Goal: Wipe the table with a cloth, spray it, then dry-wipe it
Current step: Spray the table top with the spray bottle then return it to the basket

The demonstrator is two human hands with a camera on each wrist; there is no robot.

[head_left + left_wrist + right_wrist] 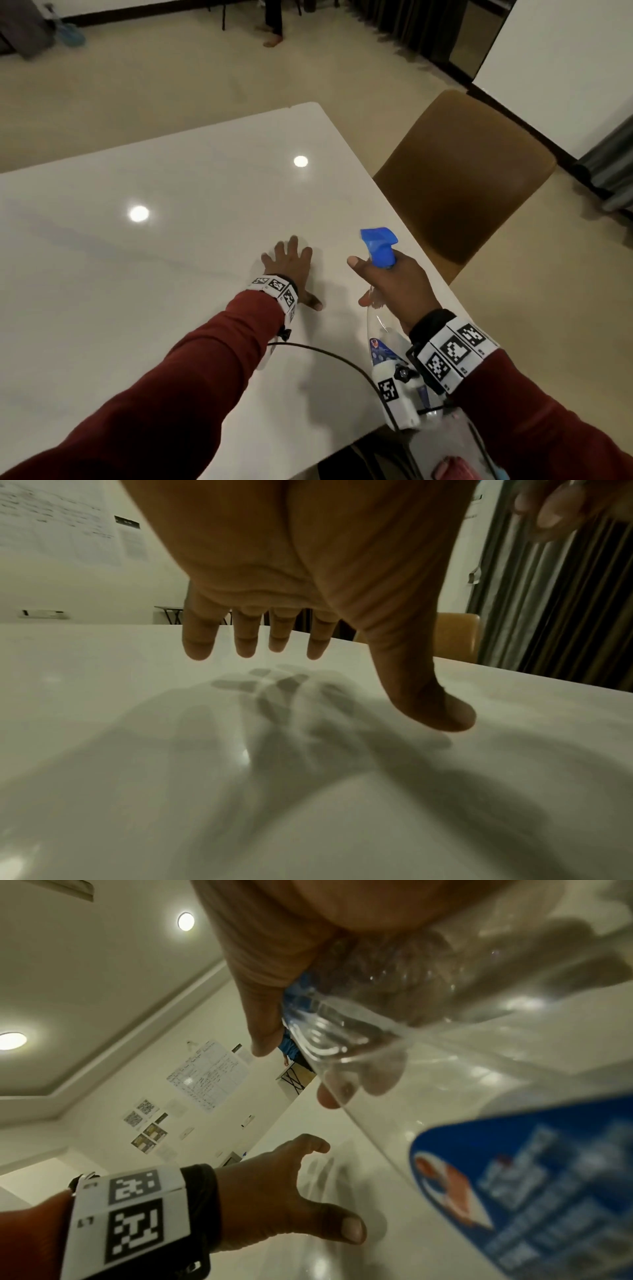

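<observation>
Head view: the right hand (397, 291) grips the spray bottle (380, 329) by its neck near the table's (171, 308) right edge, blue nozzle (378, 245) aimed at the far-left open surface. Left wrist view: the left hand (308, 574), fingers spread and holding nothing, hovers just above the tabletop. Right wrist view: the bottle's long axis tilts forward; no cloth is visible.

Glossy smooth white table (171, 274); clear plastic spray bottle (380, 318), blue plastic trigger.

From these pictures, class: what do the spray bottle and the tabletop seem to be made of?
Spray bottle: clear, glossy plastic by its look, fingers showing through the wall; opaque blue plastic trigger head. Tabletop: hard, polished white surface mirroring ceiling lights; stone, glass or laminate cannot be told.
</observation>
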